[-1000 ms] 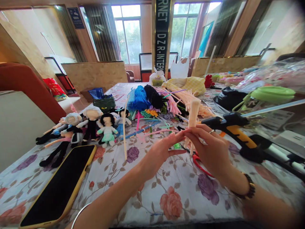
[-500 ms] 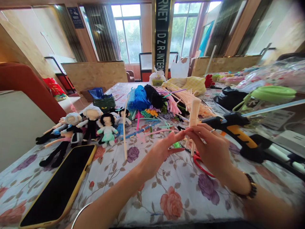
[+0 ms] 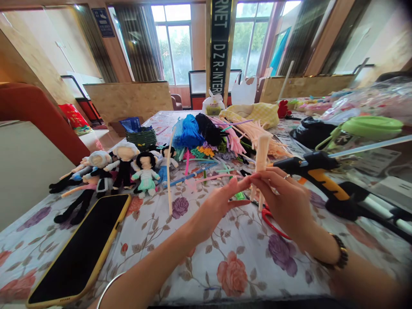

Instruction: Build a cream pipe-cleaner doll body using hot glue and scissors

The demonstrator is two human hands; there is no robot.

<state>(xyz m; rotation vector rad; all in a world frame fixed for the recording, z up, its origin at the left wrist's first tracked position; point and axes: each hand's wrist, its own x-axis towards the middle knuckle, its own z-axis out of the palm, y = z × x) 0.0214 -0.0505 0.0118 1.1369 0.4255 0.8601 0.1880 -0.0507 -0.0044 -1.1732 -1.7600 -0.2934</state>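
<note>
An upright cream fuzzy piece [image 3: 262, 152], like bundled pipe cleaners, is gripped between the fingers and thumb of my right hand [image 3: 283, 193]. Two thin cream ends stick out below those fingers. From the left, my left hand [image 3: 222, 204] reaches across with its index fingertip touching the right fingertips at the piece; its thumb and other fingers are partly hidden, and it too seems to pinch there. Under the right hand lie red-handled scissors [image 3: 272, 223]. A single cream pipe cleaner [image 3: 169, 176] stands to the left of my left hand.
Several small dolls [image 3: 124, 167] and a yellow-cased phone [image 3: 80, 249] lie at left. Colourful pipe cleaner bundles [image 3: 189, 131] fill the table's middle back. At right are a black-and-orange glue gun [image 3: 328, 184] and a green-lidded container [image 3: 370, 128].
</note>
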